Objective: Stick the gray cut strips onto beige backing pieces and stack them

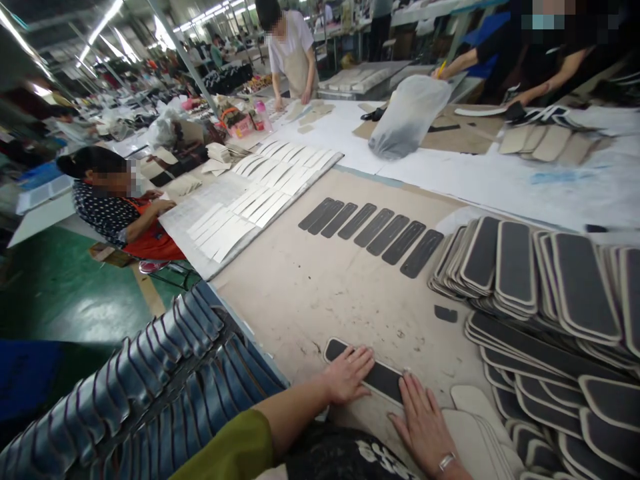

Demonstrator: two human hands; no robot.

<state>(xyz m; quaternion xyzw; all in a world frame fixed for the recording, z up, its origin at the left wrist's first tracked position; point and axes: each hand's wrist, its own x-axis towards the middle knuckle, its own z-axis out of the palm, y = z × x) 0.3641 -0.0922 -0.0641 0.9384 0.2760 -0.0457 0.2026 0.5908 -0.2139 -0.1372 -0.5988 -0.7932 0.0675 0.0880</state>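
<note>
Near the table's front edge lies a long dark panel with a pale border and rounded corners (pixel 383 379). My left hand (pixel 349 375) rests flat across its left part, fingers extended. On its right end lie the fingertips of my right hand (pixel 424 421), spread, with the palm on the table side nearer me. Neither hand grips anything. Just right of my right hand are pale rounded pieces (pixel 473 433). Farther up the table is a row of several dark strips (pixel 373 230), and a small dark scrap (pixel 445 313) lies by the stacks.
Stacks of bordered dark panels (pixel 517 263) fill the right side. Rows of glossy blue curved pieces (pixel 165 360) stand at the lower left. A board (pixel 215 270) holds white strips. A plastic bag (pixel 410 117) sits at the back. Three people work around the tables.
</note>
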